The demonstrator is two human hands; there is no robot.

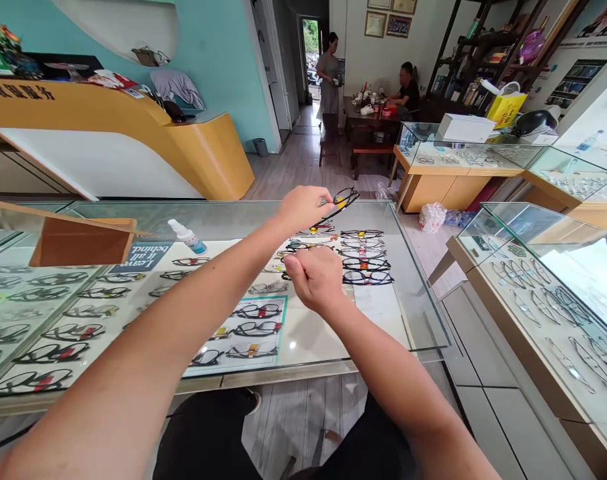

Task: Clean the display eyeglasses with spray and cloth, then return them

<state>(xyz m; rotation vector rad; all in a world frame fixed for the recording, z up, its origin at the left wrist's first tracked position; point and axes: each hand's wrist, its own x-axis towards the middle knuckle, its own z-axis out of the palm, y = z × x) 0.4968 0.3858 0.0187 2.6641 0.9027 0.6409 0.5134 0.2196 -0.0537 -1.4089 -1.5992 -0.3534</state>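
Note:
My left hand (303, 205) is reaching over the far side of the glass showcase. Thumb and fingers pinch a pair of dark-framed eyeglasses (345, 198) with a yellow tag on the lens. Closer to me, my right hand (319, 277) is curled closed above the glass; what it holds, if anything, is hidden by the fingers. Several dark eyeglasses (367, 276) are stacked in a column just right of it. More eyeglasses (256, 327) with red and yellow tags lie on a teal-edged card to the lower left.
A spray bottle (187, 237) stands on the showcase (323, 365), left of my hands. A brown-sided wooden piece (83, 241) juts in at left. Another glass display case (538, 293) flanks the right side. Two people (328, 73) are at the back near a table.

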